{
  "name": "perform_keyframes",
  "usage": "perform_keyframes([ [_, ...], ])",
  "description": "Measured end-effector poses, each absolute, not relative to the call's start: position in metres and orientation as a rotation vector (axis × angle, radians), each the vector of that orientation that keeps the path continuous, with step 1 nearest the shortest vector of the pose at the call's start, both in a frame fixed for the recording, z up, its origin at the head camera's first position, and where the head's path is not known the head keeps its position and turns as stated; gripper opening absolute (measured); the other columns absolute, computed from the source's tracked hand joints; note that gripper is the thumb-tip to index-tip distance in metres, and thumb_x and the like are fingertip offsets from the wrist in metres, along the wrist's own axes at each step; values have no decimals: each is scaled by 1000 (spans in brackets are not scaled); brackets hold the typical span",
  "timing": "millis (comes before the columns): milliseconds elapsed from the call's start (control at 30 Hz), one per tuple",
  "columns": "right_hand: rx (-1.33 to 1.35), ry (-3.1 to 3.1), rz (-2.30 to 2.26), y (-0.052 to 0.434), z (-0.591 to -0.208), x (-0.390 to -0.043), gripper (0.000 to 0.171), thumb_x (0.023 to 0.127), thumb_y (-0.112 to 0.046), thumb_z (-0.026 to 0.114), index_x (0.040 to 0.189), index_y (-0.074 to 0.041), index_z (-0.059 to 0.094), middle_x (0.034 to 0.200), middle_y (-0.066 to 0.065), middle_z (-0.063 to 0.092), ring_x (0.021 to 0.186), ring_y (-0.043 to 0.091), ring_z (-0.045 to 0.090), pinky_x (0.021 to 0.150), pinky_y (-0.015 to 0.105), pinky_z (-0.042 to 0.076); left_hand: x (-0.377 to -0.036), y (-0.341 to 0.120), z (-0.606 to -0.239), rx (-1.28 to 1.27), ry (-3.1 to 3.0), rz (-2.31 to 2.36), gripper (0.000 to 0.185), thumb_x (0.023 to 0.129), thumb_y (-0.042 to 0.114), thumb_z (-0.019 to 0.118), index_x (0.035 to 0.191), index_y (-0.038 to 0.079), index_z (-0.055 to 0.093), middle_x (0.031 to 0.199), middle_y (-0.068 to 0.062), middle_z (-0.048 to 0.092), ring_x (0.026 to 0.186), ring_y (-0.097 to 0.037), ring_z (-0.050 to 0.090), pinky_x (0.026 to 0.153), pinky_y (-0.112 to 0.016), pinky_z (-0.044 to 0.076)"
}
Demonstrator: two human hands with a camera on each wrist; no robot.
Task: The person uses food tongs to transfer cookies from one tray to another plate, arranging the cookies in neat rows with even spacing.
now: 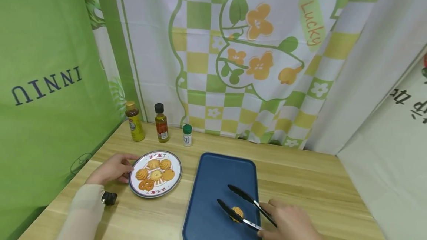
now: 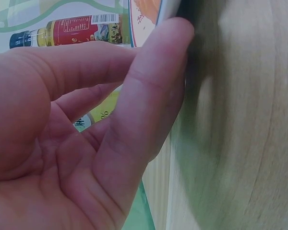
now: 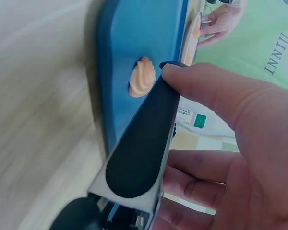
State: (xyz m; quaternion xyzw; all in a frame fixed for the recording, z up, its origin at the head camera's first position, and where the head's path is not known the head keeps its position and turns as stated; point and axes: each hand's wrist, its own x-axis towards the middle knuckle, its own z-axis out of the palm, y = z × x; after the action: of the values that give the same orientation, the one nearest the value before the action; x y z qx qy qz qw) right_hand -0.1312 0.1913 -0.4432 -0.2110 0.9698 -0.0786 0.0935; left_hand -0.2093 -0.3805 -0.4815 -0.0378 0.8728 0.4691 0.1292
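My right hand (image 1: 288, 219) grips black-tipped metal tongs (image 1: 245, 194) over the blue tray (image 1: 223, 175). The tongs' arms are spread apart, and one overlaps a swirled cookie (image 1: 237, 213) on the tray. In the right wrist view, that ridged cookie (image 3: 142, 79) lies beside the black grip of the tongs (image 3: 141, 143), with my thumb pressed on the grip. My left hand (image 1: 115, 167) holds the left rim of a round plate (image 1: 175, 180) bearing several cookies. The left wrist view has its fingers (image 2: 149, 86) bent at the plate's edge (image 2: 168, 10), close to the table.
Behind the plate stand a yellow-labelled bottle (image 1: 136, 126), a black-capped oil bottle (image 1: 161, 125) and a small green-capped shaker (image 1: 187, 136). The wooden table (image 1: 300, 173) ends against patterned curtains (image 1: 207, 66) at the back and a green cloth (image 1: 50, 129) at left.
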Motion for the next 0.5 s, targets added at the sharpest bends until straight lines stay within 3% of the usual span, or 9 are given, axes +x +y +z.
perform_keyframes([
  [133, -649, 2907, -156, 201, -447, -125, 70, 83, -62, 90, 135, -15, 79, 94, -12, 59, 61, 2, 43, 49, 27, 37, -209, -380, -480, -109, 2535, 1367, 54, 108, -2, 58, 160, -13, 47, 114, -26, 66, 84, -23, 71, 70, -34, 72],
  [367, -784, 2954, 27, 218, -453, -116, 85, 83, -91, 72, 129, -20, 81, 87, -14, 56, 59, -1, 40, 45, 28, 36, -210, -381, -481, -116, 2531, 1373, 55, 108, -2, 58, 161, -13, 47, 114, -25, 65, 84, -23, 71, 70, -35, 72],
  [500, -768, 2933, 18, 222, -455, -112, 85, 84, -91, 70, 130, -20, 80, 86, -16, 53, 57, 0, 39, 44, 28, 35, -211, -382, -481, -116, 2530, 1368, 55, 109, -2, 58, 161, -12, 46, 115, -26, 64, 85, -23, 71, 71, -35, 73],
])
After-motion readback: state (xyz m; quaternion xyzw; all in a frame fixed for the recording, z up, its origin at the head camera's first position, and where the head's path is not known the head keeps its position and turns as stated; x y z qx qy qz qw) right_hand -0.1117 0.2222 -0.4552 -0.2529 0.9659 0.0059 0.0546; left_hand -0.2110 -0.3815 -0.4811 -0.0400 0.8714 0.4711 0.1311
